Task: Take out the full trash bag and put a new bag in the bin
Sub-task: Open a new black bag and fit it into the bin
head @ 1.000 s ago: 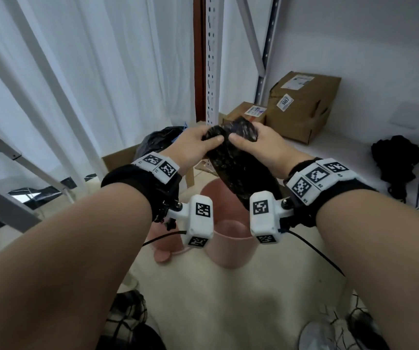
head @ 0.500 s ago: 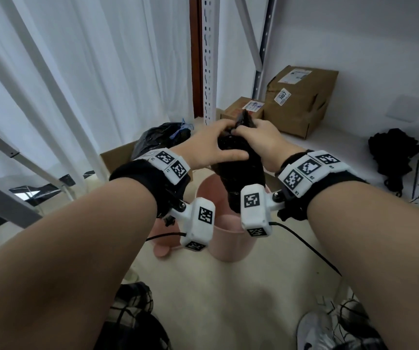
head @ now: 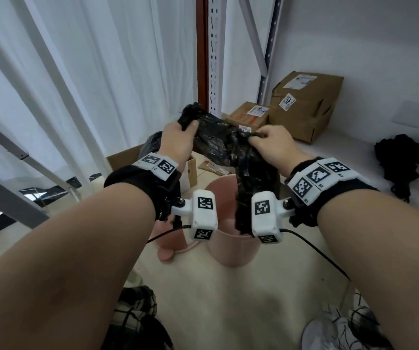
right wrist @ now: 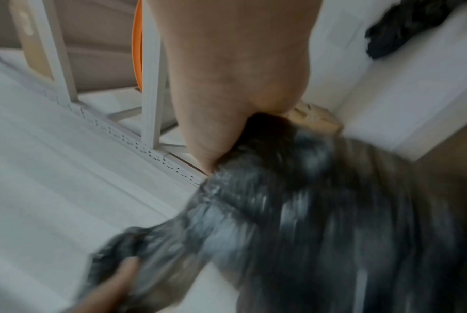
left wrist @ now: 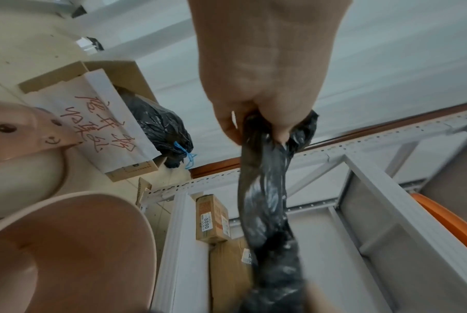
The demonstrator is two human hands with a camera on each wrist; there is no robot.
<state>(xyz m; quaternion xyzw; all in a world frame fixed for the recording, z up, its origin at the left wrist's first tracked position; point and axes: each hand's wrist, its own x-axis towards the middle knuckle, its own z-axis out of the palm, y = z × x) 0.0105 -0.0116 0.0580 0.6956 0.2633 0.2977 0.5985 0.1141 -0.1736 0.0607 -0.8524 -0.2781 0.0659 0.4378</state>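
Head view: the left hand [head: 179, 141] grips one bunched end of a black trash bag [head: 224, 145]; the right hand [head: 270, 145] pinches its other edge.
Bag position: stretched between the two hands, its tail hanging down over the open pink bin [head: 231, 251] on the floor.
Left wrist view: fingers [left wrist: 228, 129] curl round the gathered black plastic; a tied full trash bag [left wrist: 157, 127] sits in a cardboard box [left wrist: 103, 84] beside the bin.
Right wrist view: blurred; the thumb presses the bag's plastic against the fingers.
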